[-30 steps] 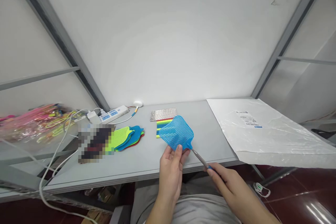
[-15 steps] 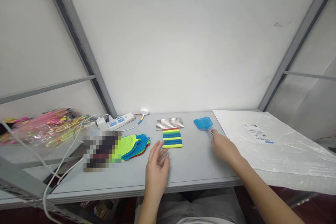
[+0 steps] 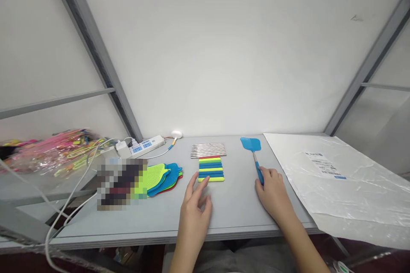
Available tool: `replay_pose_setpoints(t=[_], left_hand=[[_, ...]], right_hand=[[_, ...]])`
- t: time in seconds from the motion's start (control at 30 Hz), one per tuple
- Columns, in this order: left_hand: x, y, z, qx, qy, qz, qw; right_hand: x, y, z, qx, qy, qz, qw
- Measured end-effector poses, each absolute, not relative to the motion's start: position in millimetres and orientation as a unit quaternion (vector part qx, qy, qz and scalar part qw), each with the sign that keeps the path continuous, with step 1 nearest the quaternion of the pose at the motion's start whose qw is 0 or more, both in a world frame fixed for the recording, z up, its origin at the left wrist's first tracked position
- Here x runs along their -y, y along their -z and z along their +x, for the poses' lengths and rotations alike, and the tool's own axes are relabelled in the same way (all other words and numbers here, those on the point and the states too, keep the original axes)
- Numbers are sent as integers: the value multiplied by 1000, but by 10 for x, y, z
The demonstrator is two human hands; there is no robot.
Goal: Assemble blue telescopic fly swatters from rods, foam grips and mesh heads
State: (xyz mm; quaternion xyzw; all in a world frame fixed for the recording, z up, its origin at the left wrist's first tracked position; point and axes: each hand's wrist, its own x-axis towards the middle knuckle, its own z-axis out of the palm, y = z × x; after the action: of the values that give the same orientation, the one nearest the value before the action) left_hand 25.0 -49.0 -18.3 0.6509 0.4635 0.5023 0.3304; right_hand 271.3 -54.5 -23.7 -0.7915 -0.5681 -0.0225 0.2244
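A blue fly swatter (image 3: 250, 144) lies on the right part of the table, its head toward the wall and its handle toward me. My right hand (image 3: 272, 187) is at the handle's near end, thumb and fingers around it. My left hand (image 3: 196, 207) hovers open, fingers apart, just in front of a row of handle sleeves (image 3: 210, 169) in yellow-green, blue and red. Behind the sleeves lies a row of silver metal rods (image 3: 208, 150). To the left are stacked swatter heads (image 3: 156, 177) in yellow-green, blue and red, partly covered by a pixelated patch.
A white power strip (image 3: 147, 146) with plugs and cables stands at the back left, near a round white device (image 3: 176, 135). Bagged colourful goods (image 3: 60, 149) lie at far left. A white plastic packing sheet (image 3: 333, 196) covers the right side and overhangs the table's front edge.
My right hand has moved back toward the table's front edge, sliding down to the blue handle. The swatter now lies straighter, its head slightly right. My left hand has shifted slightly right.
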Motion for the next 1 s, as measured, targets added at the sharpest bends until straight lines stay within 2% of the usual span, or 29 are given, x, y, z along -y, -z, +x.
replay_pose_setpoints(t=[0.27,0.5,0.67,0.8,1.0], left_hand=[[503,206,268,-478,-451,710,253],[474,109,168,-490,-446,706,249],[333,54,74,-517,-389,746,158],[327,45,109,-527,-328,777,103],[456,-32,157,-553,-289,776,90]], right_hand=[[651,218,2723,586,2,-774,239],[665,213,2729,582,8,-780,230],[635,274,2754,591,65,-764,250],[481,86,2543,644,39,-709,285],[-404,-363,2104,760,-33,-625,176]])
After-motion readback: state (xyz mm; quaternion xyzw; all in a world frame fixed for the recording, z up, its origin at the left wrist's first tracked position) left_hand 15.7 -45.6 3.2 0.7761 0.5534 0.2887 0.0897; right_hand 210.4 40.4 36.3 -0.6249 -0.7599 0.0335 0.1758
